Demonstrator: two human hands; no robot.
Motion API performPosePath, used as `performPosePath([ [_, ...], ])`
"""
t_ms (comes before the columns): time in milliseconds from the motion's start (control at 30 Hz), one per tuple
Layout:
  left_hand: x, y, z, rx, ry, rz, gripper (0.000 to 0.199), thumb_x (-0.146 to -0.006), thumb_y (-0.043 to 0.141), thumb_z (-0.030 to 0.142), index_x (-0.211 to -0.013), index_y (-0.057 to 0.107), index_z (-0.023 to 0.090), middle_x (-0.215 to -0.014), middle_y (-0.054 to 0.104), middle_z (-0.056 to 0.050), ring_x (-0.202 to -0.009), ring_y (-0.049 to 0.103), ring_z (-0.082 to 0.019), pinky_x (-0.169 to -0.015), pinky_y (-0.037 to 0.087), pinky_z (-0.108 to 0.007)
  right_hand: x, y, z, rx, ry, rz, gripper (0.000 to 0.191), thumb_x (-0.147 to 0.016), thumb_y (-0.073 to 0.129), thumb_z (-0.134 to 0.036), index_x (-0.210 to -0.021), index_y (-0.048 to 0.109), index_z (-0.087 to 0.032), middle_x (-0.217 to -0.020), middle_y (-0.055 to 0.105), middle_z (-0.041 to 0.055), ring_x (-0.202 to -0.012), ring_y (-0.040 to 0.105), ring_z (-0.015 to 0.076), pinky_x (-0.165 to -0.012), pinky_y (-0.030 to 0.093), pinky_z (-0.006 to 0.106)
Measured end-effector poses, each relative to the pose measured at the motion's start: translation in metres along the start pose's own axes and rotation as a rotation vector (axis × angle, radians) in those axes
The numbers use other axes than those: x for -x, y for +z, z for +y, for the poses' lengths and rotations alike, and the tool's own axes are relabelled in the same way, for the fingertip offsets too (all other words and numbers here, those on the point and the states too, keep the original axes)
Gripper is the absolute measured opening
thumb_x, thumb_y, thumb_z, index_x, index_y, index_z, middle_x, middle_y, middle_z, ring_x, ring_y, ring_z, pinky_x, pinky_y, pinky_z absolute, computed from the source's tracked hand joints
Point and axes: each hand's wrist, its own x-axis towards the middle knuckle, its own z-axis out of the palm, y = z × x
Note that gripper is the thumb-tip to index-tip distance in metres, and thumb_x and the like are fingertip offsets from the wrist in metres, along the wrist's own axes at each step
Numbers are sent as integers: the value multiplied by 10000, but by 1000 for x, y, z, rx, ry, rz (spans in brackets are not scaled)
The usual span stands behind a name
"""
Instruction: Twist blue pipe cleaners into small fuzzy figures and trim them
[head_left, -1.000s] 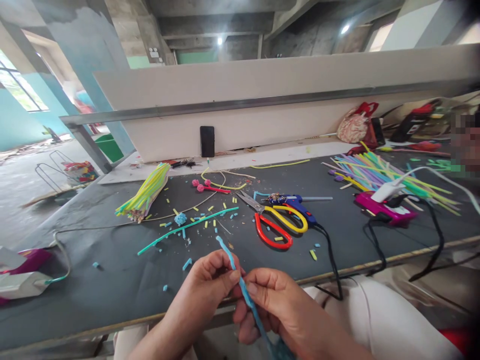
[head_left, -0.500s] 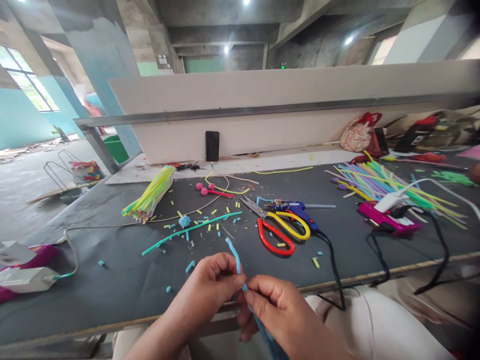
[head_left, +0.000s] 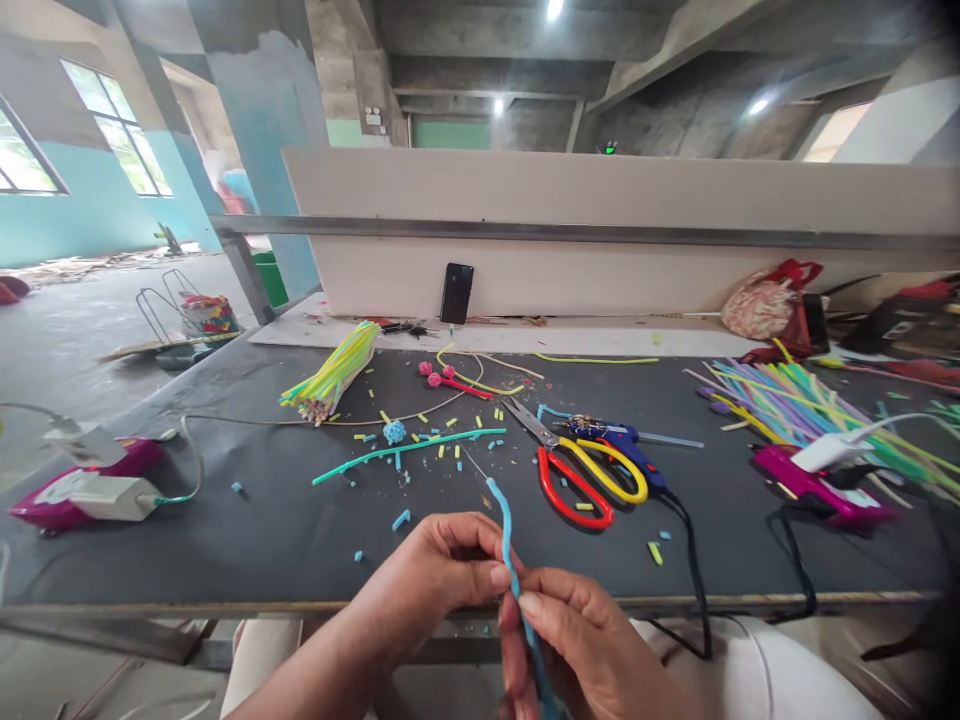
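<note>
A light-blue pipe cleaner [head_left: 504, 510] runs between my hands at the table's front edge, its upper end bent and pointing away from me. My left hand [head_left: 457, 562] pinches it between thumb and forefinger. Just below, my right hand [head_left: 577, 625] grips the same blue length, whose lower part hangs blurred toward my lap. Beyond my hands lie scissors [head_left: 574, 470] with one red and one yellow handle, blades spread. A blue glue gun [head_left: 619, 445] rests behind them. To the left are a teal pipe cleaner [head_left: 405, 452] and a small blue fuzzy ball [head_left: 393, 431].
Yellow-green pipe cleaners [head_left: 337, 370] lie bundled at left, with a colourful pile [head_left: 795, 410] at right. Magenta power strips [head_left: 817, 490] with cables sit on both sides. A phone [head_left: 457, 293] leans against the back board. Small yellow and blue cuttings are scattered across the dark tabletop [head_left: 285, 540].
The view has swung left, so the table things appear farther right. Both hands keep their hold on the blue pipe cleaner, and its free end now stands a little longer above my fingers.
</note>
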Motion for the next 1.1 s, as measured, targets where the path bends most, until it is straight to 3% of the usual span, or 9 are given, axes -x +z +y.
performPosePath([
  [233,2,6,-10,41,7,69,217,-678,746,277,-650,592,127,-538,506,34,-478,409,-57,-513,299,-189,-5,1,7,-27,2,-19,276,-814,540,-394,-732,575,-133,-532,632,24,-428,583,120,-467,459,228],
  [367,3,7,-7,19,-24,16,202,-723,710,296,-730,607,122,-550,553,11,-505,462,-73,-546,341,-192,-7,-3,5,-46,-18,-53,251,-843,525,-362,-768,582,-129,-540,638,23,-423,577,109,-496,467,239],
  [533,3,10,-3,19,-56,25,238,-698,722,312,-694,554,143,-491,525,46,-393,465,-59,-445,319,-170,-6,-11,3,-28,-40,-137,277,-830,574,-384,-827,614,-109,-643,681,62,-504,635,134,-520,471,243],
  [633,2,12,-3,60,-97,-9,254,-696,712,327,-690,524,158,-489,524,52,-364,516,-89,-406,350,-180,-6,-12,4,-69,-20,-90,308,-824,585,-417,-855,615,-112,-674,694,69,-533,652,125,-507,442,200],
  [733,2,14,-3,57,-87,7,256,-706,702,304,-645,505,153,-457,525,49,-349,531,-97,-395,381,-183,-8,-11,5,-58,-59,-64,295,-814,609,-402,-805,613,-107,-638,672,50,-504,632,113,-505,450,205],
  [933,-2,11,-12,157,-30,-141,147,-804,591,266,-729,540,150,-457,593,-1,-362,574,-164,-365,458,-256,-12,-9,6,-194,-101,-99,237,-803,605,-324,-753,621,-93,-553,653,43,-432,600,118,-484,501,251],
  [1100,-2,10,-16,201,-16,-107,148,-780,625,259,-745,518,162,-469,575,23,-340,555,-152,-339,454,-255,-13,-9,5,-188,-65,-98,223,-794,596,-311,-731,610,-97,-530,653,48,-409,600,126,-447,484,235],
])
